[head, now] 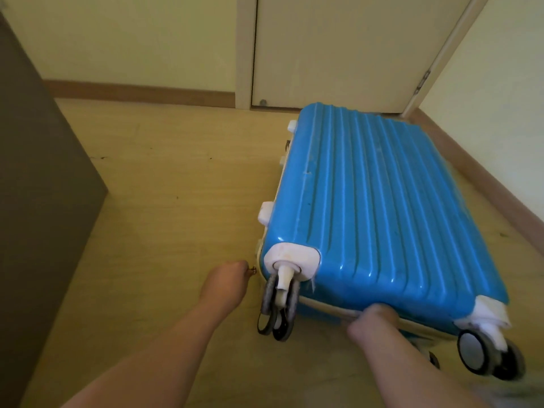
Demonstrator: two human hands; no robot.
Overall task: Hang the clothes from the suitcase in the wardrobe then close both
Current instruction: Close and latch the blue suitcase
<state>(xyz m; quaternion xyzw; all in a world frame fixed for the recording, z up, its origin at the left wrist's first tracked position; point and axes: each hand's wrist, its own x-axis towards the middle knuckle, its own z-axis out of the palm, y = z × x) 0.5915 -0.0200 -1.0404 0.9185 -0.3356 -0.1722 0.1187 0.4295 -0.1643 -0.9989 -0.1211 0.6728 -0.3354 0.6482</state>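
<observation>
Left hand [226, 279] pinches a small brass zip pull [253, 270]; right hand [372, 319] grips the wheel-end seam of the ribbed blue hard-shell suitcase [382, 201].

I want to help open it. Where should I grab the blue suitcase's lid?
Probably the lid's bottom edge between the wheels, from the near side, where the right hand holds: the suitcase lies flat and its pale seam shows there.

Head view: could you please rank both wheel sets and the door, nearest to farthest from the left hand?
From the left hand:
1. Left wheels, beside it.
2. Right wheels, the suitcase's other near corner.
3. Door, behind the suitcase.
</observation>
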